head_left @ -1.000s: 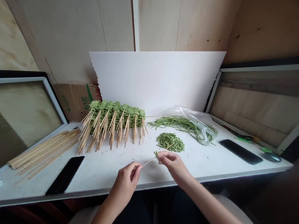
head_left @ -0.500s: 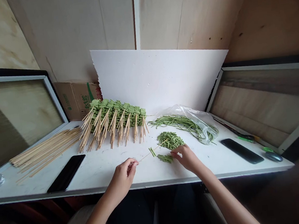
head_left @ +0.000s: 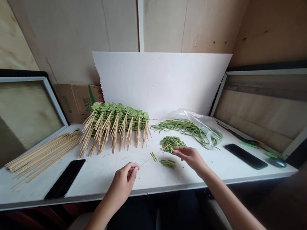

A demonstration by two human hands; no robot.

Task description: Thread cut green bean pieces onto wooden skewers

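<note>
My left hand (head_left: 125, 178) pinches the near end of a thin bamboo skewer (head_left: 145, 162), which points up and to the right over the table. Two short cut pieces of green bean (head_left: 154, 156) are threaded crosswise on it. The skewer's far end lies in front of the pile of cut green bean pieces (head_left: 170, 141). At that pile's near right edge is my right hand (head_left: 190, 157), its thumb and fingers slightly apart, with nothing visible between them. Below it, a small row of cut bean pieces (head_left: 167, 163) lies side by side on the white table (head_left: 149, 181).
Stacked bean skewers (head_left: 120, 114) stand at the back left, sticks facing me. Loose bamboo skewers (head_left: 45, 154) and a black phone (head_left: 65, 179) lie left. Long green beans (head_left: 183, 126) in a clear plastic bag (head_left: 209, 123), another phone (head_left: 246, 156) and a computer mouse (head_left: 277, 162) lie right.
My right hand has moved up from the small row of bean pieces to the pile's edge. My left hand still holds the skewer with two pieces. The view has shifted slightly.
</note>
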